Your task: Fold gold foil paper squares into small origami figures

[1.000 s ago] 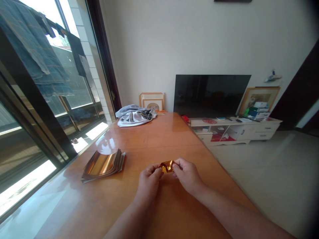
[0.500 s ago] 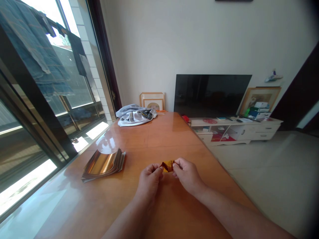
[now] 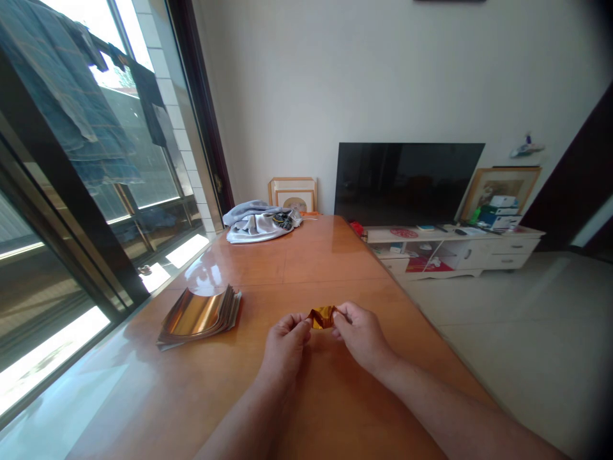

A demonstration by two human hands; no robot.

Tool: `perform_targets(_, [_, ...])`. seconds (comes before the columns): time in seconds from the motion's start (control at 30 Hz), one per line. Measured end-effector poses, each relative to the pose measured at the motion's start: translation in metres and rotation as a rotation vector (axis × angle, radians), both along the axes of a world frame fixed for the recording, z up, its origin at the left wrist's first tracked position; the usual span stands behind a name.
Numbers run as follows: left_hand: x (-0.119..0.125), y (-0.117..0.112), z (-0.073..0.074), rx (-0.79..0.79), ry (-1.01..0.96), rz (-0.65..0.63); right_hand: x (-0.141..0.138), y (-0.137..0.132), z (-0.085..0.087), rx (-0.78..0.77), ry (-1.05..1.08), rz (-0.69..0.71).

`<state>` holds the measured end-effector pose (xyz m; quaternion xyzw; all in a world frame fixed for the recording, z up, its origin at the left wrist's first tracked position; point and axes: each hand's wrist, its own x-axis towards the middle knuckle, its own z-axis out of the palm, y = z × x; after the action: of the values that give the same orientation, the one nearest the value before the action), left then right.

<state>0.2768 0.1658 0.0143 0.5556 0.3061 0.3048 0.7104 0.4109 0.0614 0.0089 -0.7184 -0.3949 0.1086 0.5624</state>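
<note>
A small folded piece of shiny gold foil paper (image 3: 322, 317) is stretched between my two hands, just above the wooden table (image 3: 335, 255). My left hand (image 3: 286, 342) pinches its left end between thumb and fingers. At the other end, my right hand (image 3: 360, 335) is closed in a pinch as well. The fingertips cover both ends of the foil, so only its creased middle shows. Left of my hands lies a curved stack of gold foil sheets (image 3: 198, 314) with its edges fanned.
A grey cloth bundle (image 3: 261, 223) lies at the table's far end, before leaning picture frames (image 3: 293, 193). A large window (image 3: 119, 147) borders the left side. Beyond the table's right edge stand a television (image 3: 407, 182) and a low white cabinet (image 3: 498, 246).
The foil has turned slightly between my fingers, and more of its bright face shows. Both hands have risen very slightly. The stack has stayed put.
</note>
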Motion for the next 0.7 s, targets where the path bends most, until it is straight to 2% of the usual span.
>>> perform_targets(0.23, [0.0011, 0.0018, -0.0022, 0.063, -0.001, 0.009, -0.0025, 0.0006, 0.0000, -0.006, 0.002, 0.013])
perform_targets(0.47, [-0.0003, 0.0090, -0.0070, 0.031, 0.018, 0.062, -0.0039, -0.0055, 0.0079, 0.015, 0.114, 0.095])
perform_targets(0.7, [-0.0002, 0.0096, -0.0077, 0.038, 0.039, 0.087, -0.0064, -0.0087, 0.0069, 0.001, 0.043, 0.096])
